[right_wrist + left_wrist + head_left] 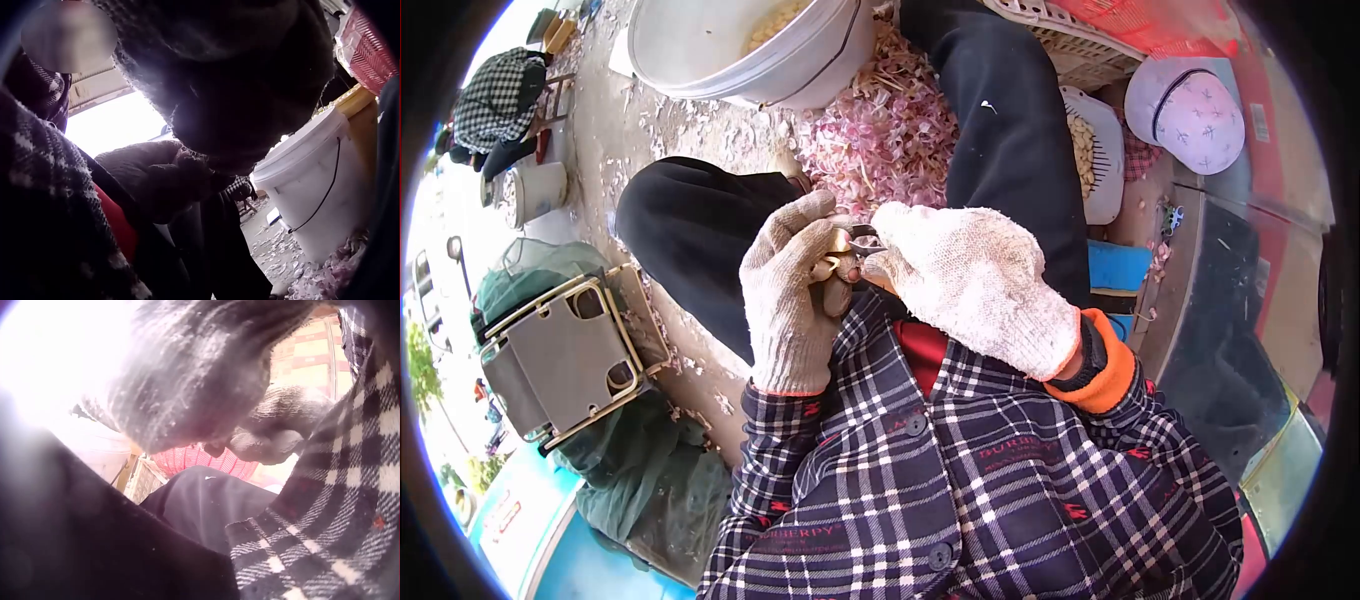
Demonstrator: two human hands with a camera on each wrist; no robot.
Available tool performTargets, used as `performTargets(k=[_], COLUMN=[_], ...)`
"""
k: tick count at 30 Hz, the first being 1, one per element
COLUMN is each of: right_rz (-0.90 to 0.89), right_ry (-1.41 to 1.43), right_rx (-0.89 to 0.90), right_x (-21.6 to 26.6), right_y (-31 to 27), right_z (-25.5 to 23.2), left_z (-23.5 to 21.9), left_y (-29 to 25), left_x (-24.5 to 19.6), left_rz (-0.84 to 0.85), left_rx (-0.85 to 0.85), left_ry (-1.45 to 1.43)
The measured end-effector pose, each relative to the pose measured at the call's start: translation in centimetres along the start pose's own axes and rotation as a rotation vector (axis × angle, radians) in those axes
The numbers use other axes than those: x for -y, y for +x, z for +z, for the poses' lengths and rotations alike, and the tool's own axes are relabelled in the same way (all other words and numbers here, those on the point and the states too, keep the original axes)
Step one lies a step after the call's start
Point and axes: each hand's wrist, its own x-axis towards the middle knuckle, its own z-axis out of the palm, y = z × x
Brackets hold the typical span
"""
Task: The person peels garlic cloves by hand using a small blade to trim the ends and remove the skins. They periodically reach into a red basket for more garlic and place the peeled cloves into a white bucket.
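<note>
Both hands wear knit gloves and meet in front of the chest. The left hand (790, 290) pinches a garlic clove (840, 241) between thumb and fingers, and a second pale piece shows just below it. From the right hand (975, 280) a small dark metal blade (865, 241) sticks out, its edge right at the clove. The right fingers curl round its handle, which is hidden by the glove. In the left wrist view the left glove (194, 375) fills the top, with the right glove (275, 425) behind it. The right wrist view shows both gloves in shadow.
A pile of pinkish garlic skins (880, 140) lies between the legs. Beyond stands a white bucket (820, 75) with pale cloves inside. At right are a white basket (1108, 150) of cloves, a pink cap (1185, 115) and a blue box (1118, 266). A folded chair (565, 350) lies left.
</note>
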Motion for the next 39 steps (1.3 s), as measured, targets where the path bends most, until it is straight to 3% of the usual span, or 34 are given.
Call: performTargets(k=[5,7,13,14,16,17,20,22,26,28,30,32,34,36,39], right_rz=[0.008,0.06,0.024,0.024,0.102,0.224,0.214,0.273,0.196,0.181,0.26,0.279,0.302,0.339,0.416], right_ry=[-0.039,-0.106,0.0,0.001,0.143,0.198,0.454,0.463,0.338,0.315,0.454,0.505,0.557,0.781,1.123], right_rx=[0.014,0.121,0.061,0.06,0.03,0.07,0.013,0.034,-0.016,-0.028,0.04,0.005,-0.031,0.007,0.028], right_x=[0.7,1.0,-0.1,-0.4,-0.7,-0.5,-1.0,-1.0,-1.4,-1.2,-1.4,-1.6,-1.7,-1.6,-1.7], right_y=[0.1,0.2,0.0,0.1,0.3,0.5,0.5,0.5,0.2,0.1,0.2,0.3,0.4,0.4,0.3], right_z=[-0.1,-0.3,-0.4,-0.3,-0.2,-0.6,-0.3,-0.6,-0.5,-0.4,-0.2,0.0,-0.2,-0.8,-1.9], left_z=[0.2,0.6,1.2,1.1,1.0,0.9,-0.3,-0.1,0.2,1.3,1.2,0.0,0.7,1.2,1.0], left_y=[-0.2,-0.4,-1.3,-1.1,-0.6,-0.5,0.1,0.0,-0.4,-1.0,-0.9,-0.7,-1.1,-1.4,-1.4], left_x=[0.1,0.0,-0.1,0.1,0.3,0.2,0.8,1.1,0.7,-0.4,-0.3,-0.5,-0.4,-0.2,-0.1], left_rz=[0.032,0.082,0.074,0.074,0.031,0.022,-0.056,-0.034,-0.101,-0.113,-0.109,-0.114,-0.125,-0.028,-0.032], left_rx=[-0.022,-0.07,-0.034,-0.033,0.03,0.099,0.204,0.178,0.16,0.103,0.057,0.251,0.204,0.127,0.092], left_ry=[0.054,0.207,0.353,0.354,0.077,0.001,-0.091,-0.074,-0.069,0.193,0.204,0.183,0.199,0.234,0.285])
